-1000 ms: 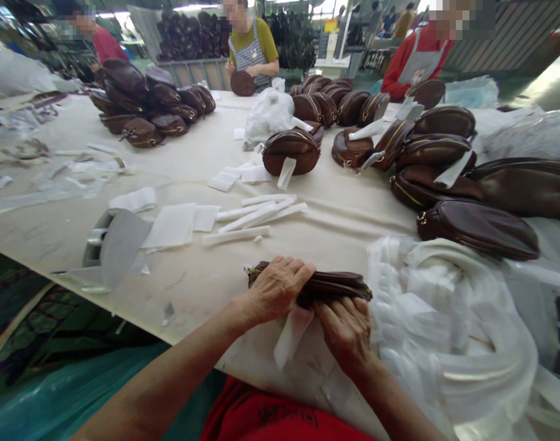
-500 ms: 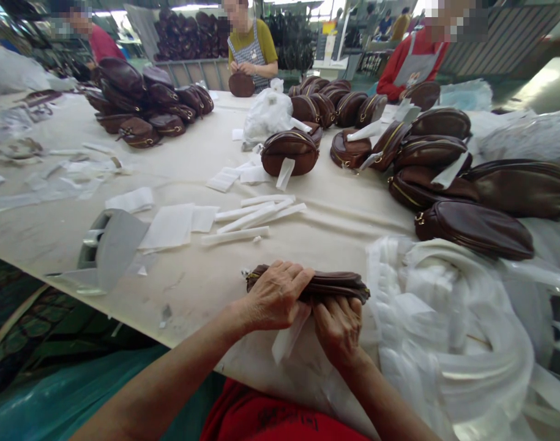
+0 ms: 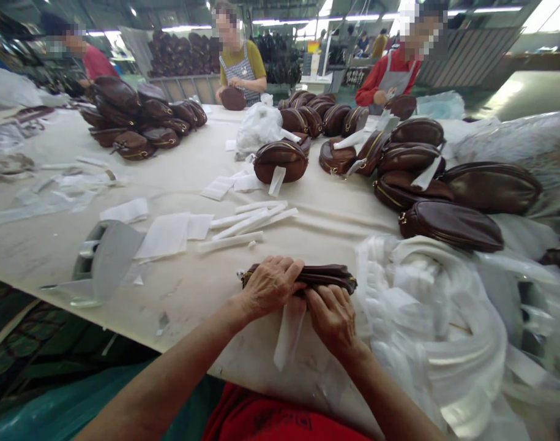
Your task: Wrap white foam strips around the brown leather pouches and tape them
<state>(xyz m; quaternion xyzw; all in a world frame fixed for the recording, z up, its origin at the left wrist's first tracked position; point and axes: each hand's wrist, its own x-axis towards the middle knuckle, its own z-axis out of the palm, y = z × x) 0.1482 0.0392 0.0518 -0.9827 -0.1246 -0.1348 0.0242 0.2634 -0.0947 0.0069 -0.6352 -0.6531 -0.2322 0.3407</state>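
Note:
Close in front of me, a dark brown zippered pouch point(image 3: 328, 274) is held on its edge at the table. My left hand point(image 3: 273, 285) lies over its left half, fingers closed on the top. My right hand point(image 3: 332, 315) grips its near side, with the fingertips tucked behind the leather. A white paper strip point(image 3: 289, 331) hangs down from the pouch between my hands. Farther off, another brown pouch point(image 3: 280, 160) stands with a white strip hanging at its front. Loose white strips point(image 3: 256, 222) and flat white sheets point(image 3: 164, 236) lie beyond my left hand.
A grey tape dispenser point(image 3: 103, 260) stands at the left. Coiled white plastic wrap point(image 3: 445, 331) covers the right side, with piled brown pouches point(image 3: 412, 159) behind it. Another heap of pouches point(image 3: 137, 116) sits at the far left. Co-workers point(image 3: 243, 64) stand across the table point(image 3: 179, 177).
The view has tilted up and turned slightly right, shifting everything. My right hand has shifted up along the pouch's near side, and more of the hanging strip shows. Both hands keep hold of the pouch.

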